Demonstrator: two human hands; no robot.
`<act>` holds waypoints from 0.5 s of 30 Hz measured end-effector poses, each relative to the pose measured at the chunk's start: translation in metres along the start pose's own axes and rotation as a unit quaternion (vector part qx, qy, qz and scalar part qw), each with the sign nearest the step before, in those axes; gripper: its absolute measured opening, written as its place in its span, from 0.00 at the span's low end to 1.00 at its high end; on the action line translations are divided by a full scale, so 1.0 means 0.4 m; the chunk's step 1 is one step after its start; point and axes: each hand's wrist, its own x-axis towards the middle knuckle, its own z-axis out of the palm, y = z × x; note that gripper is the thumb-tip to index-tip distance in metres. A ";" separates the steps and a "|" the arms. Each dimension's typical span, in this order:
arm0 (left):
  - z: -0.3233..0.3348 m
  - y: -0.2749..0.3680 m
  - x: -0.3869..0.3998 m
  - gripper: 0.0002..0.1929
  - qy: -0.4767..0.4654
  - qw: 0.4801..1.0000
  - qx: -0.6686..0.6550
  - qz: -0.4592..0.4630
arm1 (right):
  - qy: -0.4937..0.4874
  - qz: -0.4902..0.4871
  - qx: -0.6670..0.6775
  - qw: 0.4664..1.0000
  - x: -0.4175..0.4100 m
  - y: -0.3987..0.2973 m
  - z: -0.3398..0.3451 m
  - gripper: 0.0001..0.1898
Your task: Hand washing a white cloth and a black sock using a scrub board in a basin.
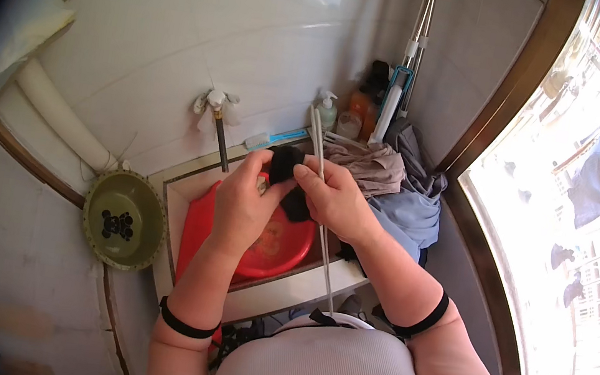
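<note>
Both of my hands pinch a small black cloth item (286, 165) above the sink, its lower part hanging between them. My left hand (246, 197) grips its left side, and my right hand (336, 196) grips its right side with thumb and fingers. A thin white cord or strap (327, 255) runs past my right hand down toward my body. Below the cloth, a red plastic basin (284, 252) sits in the sink (282, 307); its inside is partly hidden by my hands and the cloth.
A tap with a dark hose (221, 138) is on the tiled wall. A blue-handled brush (275, 138) lies on the back ledge, near a pump bottle (326, 111). Crumpled clothes (406, 215) are heaped at the right. An olive-green basin (144, 240) hangs or stands left of the sink.
</note>
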 end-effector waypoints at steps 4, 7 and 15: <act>-0.067 -0.032 0.009 0.10 -0.151 0.905 -0.253 -0.306 | -0.017 -0.028 -0.003 0.999 -0.005 0.006 -0.019 0.16; -0.133 -0.048 0.014 0.10 -0.211 0.781 -0.458 -0.369 | -0.042 0.024 0.038 0.998 -0.001 0.014 -0.050 0.17; -0.433 -0.060 0.069 0.25 -0.113 0.789 -0.604 -0.016 | -0.012 0.023 0.100 0.995 -0.005 0.042 -0.114 0.16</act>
